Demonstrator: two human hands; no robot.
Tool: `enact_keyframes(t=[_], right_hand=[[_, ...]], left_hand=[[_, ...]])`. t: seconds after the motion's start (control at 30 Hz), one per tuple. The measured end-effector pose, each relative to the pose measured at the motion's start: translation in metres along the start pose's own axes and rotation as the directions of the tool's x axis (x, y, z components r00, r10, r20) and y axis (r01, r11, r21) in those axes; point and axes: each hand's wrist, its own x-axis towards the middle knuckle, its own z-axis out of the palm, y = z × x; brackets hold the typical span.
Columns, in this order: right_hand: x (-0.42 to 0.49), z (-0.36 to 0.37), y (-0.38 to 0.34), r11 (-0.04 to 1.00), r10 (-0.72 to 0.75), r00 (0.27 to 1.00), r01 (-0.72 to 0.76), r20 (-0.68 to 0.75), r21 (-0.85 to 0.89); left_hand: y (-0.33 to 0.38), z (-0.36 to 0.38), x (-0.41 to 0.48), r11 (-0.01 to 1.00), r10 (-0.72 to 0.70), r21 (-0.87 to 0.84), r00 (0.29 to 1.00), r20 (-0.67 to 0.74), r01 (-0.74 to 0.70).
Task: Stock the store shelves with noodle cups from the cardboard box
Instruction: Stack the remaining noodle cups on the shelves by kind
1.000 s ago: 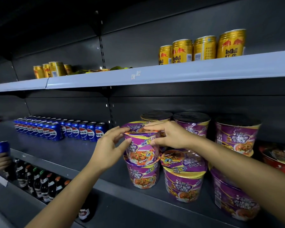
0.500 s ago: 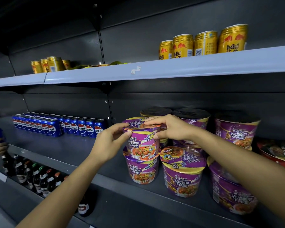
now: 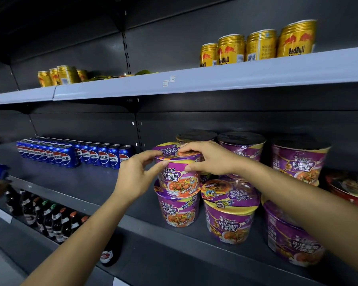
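Purple noodle cup (image 3: 179, 179) upright on a second cup (image 3: 179, 211), middle shelf (image 3: 95, 182), left hand (image 3: 135, 178) thumb and fingers curled, pinching its left rim, right hand (image 3: 211, 159) fingers over lid, thumb against side, blue cans (image 3: 70, 154) well left.

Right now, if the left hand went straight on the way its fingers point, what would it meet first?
The upper noodle cup: the left hand points rightward into it and grips its rim. The right hand holds the cup's far side. Depth beyond it is unclear.
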Motion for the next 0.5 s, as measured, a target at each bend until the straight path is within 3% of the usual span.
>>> enact_keyframes(t=[0.13,0.5], right_hand=[[0.0,0.0,0.001,1.0,-0.004,1.0,0.004,0.006,0.006],[-0.001,0.007,-0.003,0.996,-0.007,0.999,0.002,-0.051,-0.085]], left_hand=[[-0.004,-0.002,0.001,0.996,-0.012,-0.085,0.999,0.051,0.017],[-0.011,-0.002,0.002,0.994,-0.013,-0.107,0.994,0.108,0.025]])
